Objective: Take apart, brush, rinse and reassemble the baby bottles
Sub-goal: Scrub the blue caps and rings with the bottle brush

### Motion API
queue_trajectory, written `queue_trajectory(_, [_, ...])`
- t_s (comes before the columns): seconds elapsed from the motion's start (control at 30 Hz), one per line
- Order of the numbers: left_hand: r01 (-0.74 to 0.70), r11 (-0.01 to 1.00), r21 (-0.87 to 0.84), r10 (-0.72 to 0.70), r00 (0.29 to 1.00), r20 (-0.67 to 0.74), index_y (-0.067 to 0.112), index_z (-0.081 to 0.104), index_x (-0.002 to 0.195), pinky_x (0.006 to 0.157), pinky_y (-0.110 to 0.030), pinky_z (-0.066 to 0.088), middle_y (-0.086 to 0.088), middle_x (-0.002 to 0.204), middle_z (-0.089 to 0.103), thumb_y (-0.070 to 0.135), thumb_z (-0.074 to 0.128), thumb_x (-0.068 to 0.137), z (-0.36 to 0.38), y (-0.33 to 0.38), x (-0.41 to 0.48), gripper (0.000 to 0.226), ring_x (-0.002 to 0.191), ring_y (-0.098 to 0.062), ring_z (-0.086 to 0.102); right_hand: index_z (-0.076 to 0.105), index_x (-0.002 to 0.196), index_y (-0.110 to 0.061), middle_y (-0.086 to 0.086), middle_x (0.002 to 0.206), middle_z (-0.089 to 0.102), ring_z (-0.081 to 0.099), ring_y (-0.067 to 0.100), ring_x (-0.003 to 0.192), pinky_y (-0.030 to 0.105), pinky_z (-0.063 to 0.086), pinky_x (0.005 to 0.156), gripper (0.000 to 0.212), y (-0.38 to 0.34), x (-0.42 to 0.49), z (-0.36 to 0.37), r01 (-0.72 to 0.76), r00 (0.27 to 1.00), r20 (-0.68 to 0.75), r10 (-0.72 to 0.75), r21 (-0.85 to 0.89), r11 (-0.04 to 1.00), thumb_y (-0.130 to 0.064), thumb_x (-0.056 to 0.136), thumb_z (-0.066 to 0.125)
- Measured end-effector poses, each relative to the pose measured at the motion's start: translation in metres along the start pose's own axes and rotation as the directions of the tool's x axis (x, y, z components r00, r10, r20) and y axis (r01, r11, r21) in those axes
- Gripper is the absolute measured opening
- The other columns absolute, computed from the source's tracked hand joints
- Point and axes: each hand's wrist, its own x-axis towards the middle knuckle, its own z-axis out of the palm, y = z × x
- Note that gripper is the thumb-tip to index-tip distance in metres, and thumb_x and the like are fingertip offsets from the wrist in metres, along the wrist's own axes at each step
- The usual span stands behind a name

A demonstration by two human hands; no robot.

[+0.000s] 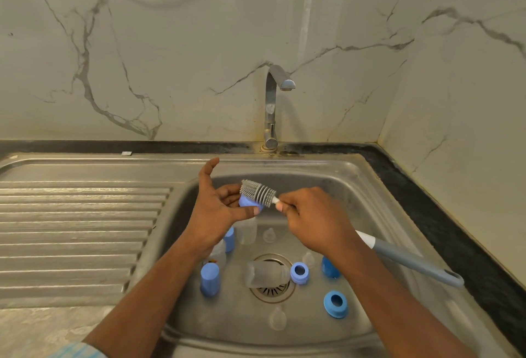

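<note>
Blue bottle part (247, 203) is up over the sink basin, pinched between thumb and fingers of the left hand (219, 206), with one finger sticking up free. It's mostly hidden, so can't tell whether it's a ring or a cap. Brush (257, 192): the grey bristle head lies across the top of the part, touching it. Right hand (313, 222) grips the brush's white neck just behind the bristles, fingers curled round it. The grey handle (421, 265) runs out past the wrist toward the right side of the sink (355, 186).

On the basin floor, a clear bottle (266, 273) lies on its side over the drain (273, 292). A blue ring (299, 272) is just beside its right end, and a second ring (336, 303) lies nearer the camera. A tall blue cap (209, 278) stands at left and another cap (229, 239) sits under the left wrist. A third cap (330, 268) is partly behind the right forearm. Clear teats (277, 319) are scattered about, hard to make out.

Faucet (273, 107) is at the back, and the ribbed drainboard (79, 229) is to the left
</note>
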Motion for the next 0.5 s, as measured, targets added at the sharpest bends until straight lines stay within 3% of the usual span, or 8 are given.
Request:
queue_trajectory(0.13, [0.058,0.997,-0.051,-0.057,0.998,0.027,0.038,0.028,0.14,0.081,-0.027,0.06,-0.008,0.097,0.076,-0.017,0.079,0.067,0.011,-0.002,-0.003,0.105,0.092,-0.019,0.074,0.044,0.065,-0.026,-0.005,0.059,0.047,0.044,0.012,0.057,0.029,0.027,0.05,0.037,0.007,0.005,0.002,-0.071,0.995,-0.07,0.072,0.006,0.997,-0.032,0.101,0.046])
queue_trajectory(0.23, [0.085,0.986,-0.145,-0.091,0.995,-0.034,0.032,0.028,0.143,0.075,-0.025,0.059,-0.014,0.102,0.074,-0.016,0.079,0.066,0.007,-0.001,0.001,0.104,0.092,-0.02,0.074,0.046,0.066,-0.027,-0.005,0.059,0.048,0.044,0.012,0.057,0.029,0.029,0.051,0.036,0.007,0.004,0.0,-0.011,0.999,-0.038,0.012,0.033,0.999,-0.032,0.101,0.046])
queue_trajectory(0.37, [0.092,0.978,-0.188,-0.1,0.994,-0.032,0.03,0.029,0.143,0.078,-0.028,0.059,-0.012,0.103,0.075,-0.007,0.081,0.063,0.006,0.0,0.001,0.103,0.095,-0.022,0.074,0.057,0.07,-0.02,-0.003,0.054,0.047,0.04,0.012,0.053,0.033,0.032,0.054,0.032,0.013,0.003,-0.005,0.034,0.999,-0.014,-0.033,0.157,0.987,-0.029,0.1,0.051])
queue_trajectory(0.5, [0.105,0.971,-0.216,-0.118,0.992,-0.047,0.029,0.033,0.14,0.091,-0.038,0.055,-0.013,0.105,0.074,0.005,0.083,0.052,0.006,-0.002,0.001,0.104,0.099,-0.025,0.073,0.069,0.085,-0.015,0.001,0.056,0.051,0.039,0.01,0.052,0.031,0.032,0.053,0.026,0.018,0.002,-0.006,0.052,0.998,0.012,-0.056,0.215,0.975,-0.029,0.099,0.052])
